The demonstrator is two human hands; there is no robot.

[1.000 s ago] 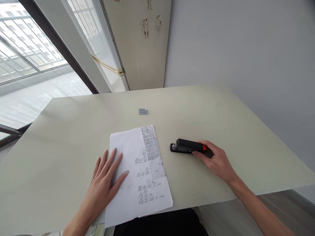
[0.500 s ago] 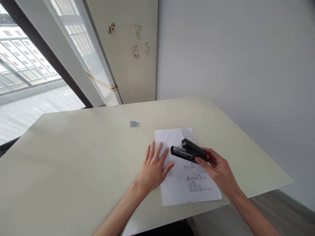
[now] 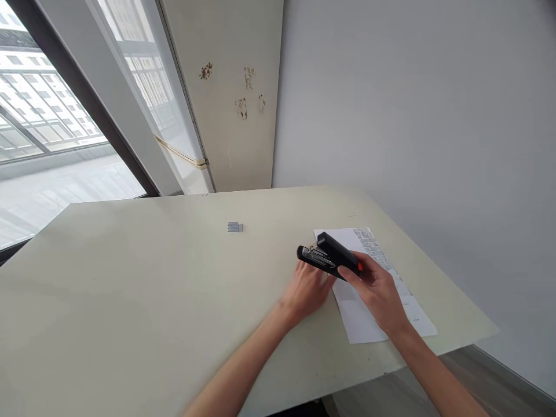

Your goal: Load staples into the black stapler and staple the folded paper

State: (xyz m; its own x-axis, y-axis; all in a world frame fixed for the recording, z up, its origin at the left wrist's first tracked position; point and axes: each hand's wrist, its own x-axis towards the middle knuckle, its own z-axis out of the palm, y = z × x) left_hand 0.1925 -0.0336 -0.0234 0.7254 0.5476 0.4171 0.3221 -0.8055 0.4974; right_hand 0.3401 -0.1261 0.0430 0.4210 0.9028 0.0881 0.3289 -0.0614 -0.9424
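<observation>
The paper (image 3: 358, 315) has slid right, partly hidden by the stapler (image 3: 339, 252).

Two hands show: one left hand (image 3: 307, 291) and one right hand (image 3: 377, 291). There is one stapler (image 3: 339, 253), with one red tab (image 3: 360, 266), and one paper pile (image 3: 357, 315) — whether it is one sheet or several cannot be told. Count one cluster of grey strips (image 3: 234, 227), too small to number, one table (image 3: 130, 289), one pale handle (image 3: 180, 153) — and four brown patches (image 3: 205, 71).
</observation>
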